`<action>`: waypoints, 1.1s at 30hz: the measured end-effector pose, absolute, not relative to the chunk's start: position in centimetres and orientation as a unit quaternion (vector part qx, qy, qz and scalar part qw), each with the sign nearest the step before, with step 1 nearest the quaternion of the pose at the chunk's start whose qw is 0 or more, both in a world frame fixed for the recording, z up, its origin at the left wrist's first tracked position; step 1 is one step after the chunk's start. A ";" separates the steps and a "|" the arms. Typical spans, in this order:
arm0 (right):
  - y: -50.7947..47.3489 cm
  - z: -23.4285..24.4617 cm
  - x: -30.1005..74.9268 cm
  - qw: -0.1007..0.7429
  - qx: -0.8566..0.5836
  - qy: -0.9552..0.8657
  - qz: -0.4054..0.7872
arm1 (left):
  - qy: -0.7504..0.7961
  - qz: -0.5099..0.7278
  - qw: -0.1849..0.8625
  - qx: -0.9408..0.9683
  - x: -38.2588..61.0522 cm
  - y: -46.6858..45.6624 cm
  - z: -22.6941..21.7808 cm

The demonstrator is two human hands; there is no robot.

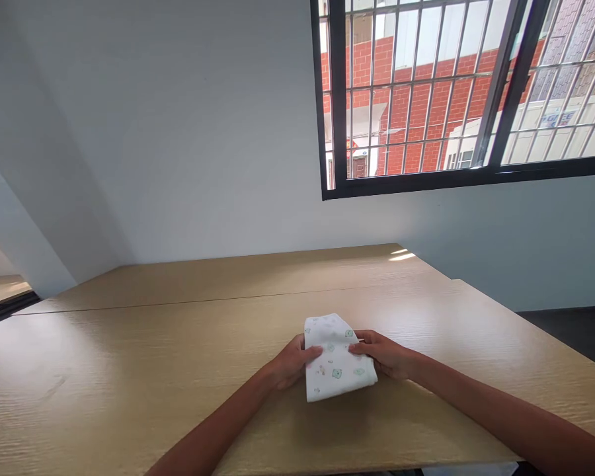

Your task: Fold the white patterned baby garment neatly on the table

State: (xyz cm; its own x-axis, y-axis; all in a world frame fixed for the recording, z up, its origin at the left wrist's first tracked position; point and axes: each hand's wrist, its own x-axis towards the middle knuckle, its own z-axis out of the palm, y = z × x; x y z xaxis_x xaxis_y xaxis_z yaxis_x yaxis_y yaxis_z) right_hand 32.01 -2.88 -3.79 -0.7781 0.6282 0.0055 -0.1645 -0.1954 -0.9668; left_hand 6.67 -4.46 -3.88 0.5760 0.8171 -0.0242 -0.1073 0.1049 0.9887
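A folded white cloth with small green and pink prints is held up above the wooden table, its shadow falling just below it. My left hand grips its left edge, thumb on the front face and fingers behind. On the opposite edge, my right hand pinches the cloth the same way, thumb in front. Most fingers of both hands are hidden behind the fabric. The cloth's lower right corner hangs a little away from the fold.
Behind the table rises a plain wall with a black-framed, barred window at the upper right. A seam runs across the tabletop, and its front edge lies close below my hands. Sunlight patches fall near the far right corner.
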 end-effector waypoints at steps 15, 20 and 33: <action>-2.5 -3.6 31.5 0.364 -0.157 -0.608 0.687 | 0.256 0.386 0.375 0.803 6.5 -4.6 -1.5; -3.0 -2.7 31.8 0.343 -0.168 -0.702 0.601 | 0.294 0.352 0.395 0.796 6.3 -4.9 -1.7; -3.6 -2.7 31.5 0.367 -0.179 -0.720 0.561 | 0.280 0.347 0.513 0.734 6.9 -5.1 -2.1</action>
